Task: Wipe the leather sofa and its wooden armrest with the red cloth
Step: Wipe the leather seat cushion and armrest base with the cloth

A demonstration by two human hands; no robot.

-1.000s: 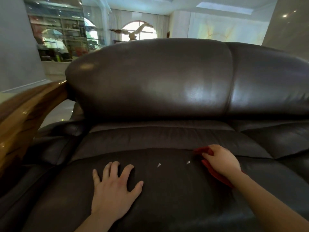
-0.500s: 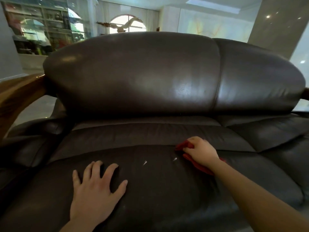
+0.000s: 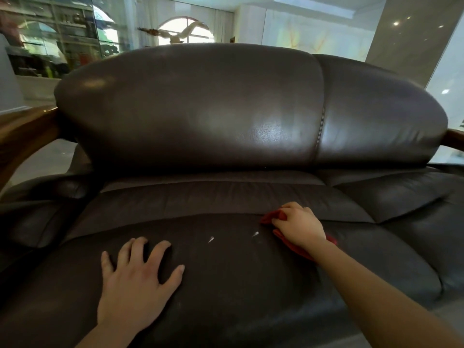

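Your right hand [image 3: 300, 226] was closed over the red cloth [image 3: 272, 217], bunching it against the seat cushion [image 3: 226, 285] of the leather sofa [image 3: 200, 109], near the crease below the backrest. The cloth looked soft, light and limp, best held wadded under the palm as you had it. Your left hand [image 3: 135, 280] lay open and flat on the cushion, gripping nothing. The leather was dark, glossy and padded, likely slick; two pale flecks [image 3: 210, 239] sat just beside the cloth. The wooden armrest [image 3: 22, 136] looked hard and polished.
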